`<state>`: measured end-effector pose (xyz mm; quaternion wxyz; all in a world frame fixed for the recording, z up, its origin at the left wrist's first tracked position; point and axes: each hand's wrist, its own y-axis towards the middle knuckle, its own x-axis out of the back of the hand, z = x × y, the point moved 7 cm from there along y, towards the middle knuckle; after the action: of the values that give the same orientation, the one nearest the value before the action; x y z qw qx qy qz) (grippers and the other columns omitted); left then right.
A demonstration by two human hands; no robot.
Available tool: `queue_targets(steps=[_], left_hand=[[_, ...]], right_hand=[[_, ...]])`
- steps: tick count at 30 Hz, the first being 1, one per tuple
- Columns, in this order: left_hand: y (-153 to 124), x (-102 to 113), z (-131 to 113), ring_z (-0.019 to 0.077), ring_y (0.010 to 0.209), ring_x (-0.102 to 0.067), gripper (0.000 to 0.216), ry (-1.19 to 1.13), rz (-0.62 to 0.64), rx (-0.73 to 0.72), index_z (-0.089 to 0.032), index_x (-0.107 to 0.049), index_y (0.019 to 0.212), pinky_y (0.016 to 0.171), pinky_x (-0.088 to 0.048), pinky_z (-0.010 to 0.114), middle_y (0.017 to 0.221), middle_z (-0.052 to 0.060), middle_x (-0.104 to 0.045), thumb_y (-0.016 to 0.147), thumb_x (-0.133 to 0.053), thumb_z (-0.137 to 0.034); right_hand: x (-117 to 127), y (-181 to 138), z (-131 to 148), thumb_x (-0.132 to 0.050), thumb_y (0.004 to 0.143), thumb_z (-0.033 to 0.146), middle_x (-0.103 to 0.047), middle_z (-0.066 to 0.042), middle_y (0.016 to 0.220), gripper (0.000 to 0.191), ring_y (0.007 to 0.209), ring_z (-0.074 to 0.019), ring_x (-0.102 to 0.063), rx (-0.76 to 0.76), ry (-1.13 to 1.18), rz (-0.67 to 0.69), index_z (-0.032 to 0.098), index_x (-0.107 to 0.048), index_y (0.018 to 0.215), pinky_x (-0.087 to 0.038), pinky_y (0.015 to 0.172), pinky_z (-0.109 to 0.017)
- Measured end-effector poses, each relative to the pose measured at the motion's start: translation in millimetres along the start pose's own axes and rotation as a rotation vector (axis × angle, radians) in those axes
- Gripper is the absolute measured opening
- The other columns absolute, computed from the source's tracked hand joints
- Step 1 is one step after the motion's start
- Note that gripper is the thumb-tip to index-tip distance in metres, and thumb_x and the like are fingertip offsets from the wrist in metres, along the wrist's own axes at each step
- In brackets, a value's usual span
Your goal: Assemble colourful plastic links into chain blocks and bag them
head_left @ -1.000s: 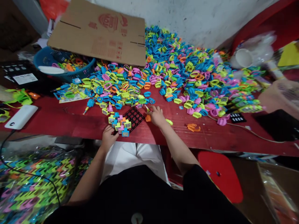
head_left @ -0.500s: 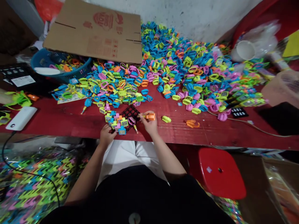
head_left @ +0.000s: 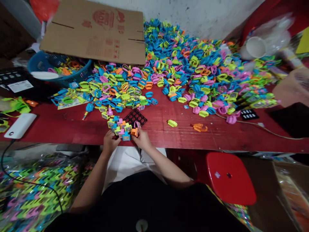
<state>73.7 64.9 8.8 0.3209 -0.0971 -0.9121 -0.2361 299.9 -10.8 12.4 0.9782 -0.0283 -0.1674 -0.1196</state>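
My left hand (head_left: 111, 141) is closed at the near left edge of a black grid tray (head_left: 138, 118); its fingertips are partly hidden. Toy watches in blue, yellow, pink and orange stand close together on the left part of this tray, a blue toy watch (head_left: 126, 137) nearest me. My right hand (head_left: 143, 140) pinches an orange toy watch (head_left: 134, 131) close beside the group's right side. Just behind it is a pink toy watch (head_left: 137, 124). Farther right on the red table lie a yellow toy watch (head_left: 172, 123) and an orange strap piece (head_left: 199, 127).
A large heap of toy watches (head_left: 173, 61) covers the back of the red table (head_left: 164, 138). Left stand a blue basket (head_left: 79, 74), a cardboard box (head_left: 96, 35) and a white power bank (head_left: 21, 125). A red stool (head_left: 231, 180) is at the lower right.
My right hand has moved left and toward me, bringing the orange toy watch from right of the tray to the group of watches. My left hand stays at the tray.
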Motion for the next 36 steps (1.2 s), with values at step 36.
queue_targets(steps=[36], left_hand=[[-6.8, 30.1, 13.2, 0.0301, 0.108, -0.079, 0.015, -0.173, 0.143, -0.051, -0.02, -0.087, 0.093, 0.091, -0.067, 0.038, 0.121, 0.013, -0.081, 0.089, -0.083, -0.034]], right_hand=[[81.5, -18.8, -26.4, -0.09, 0.085, 0.042, -0.074, -0.003, 0.081, 0.033, 0.074, -0.0238, -0.07, -0.184, -0.021, -0.215, 0.027, -0.06, 0.083, -0.061, 0.074, -0.037]])
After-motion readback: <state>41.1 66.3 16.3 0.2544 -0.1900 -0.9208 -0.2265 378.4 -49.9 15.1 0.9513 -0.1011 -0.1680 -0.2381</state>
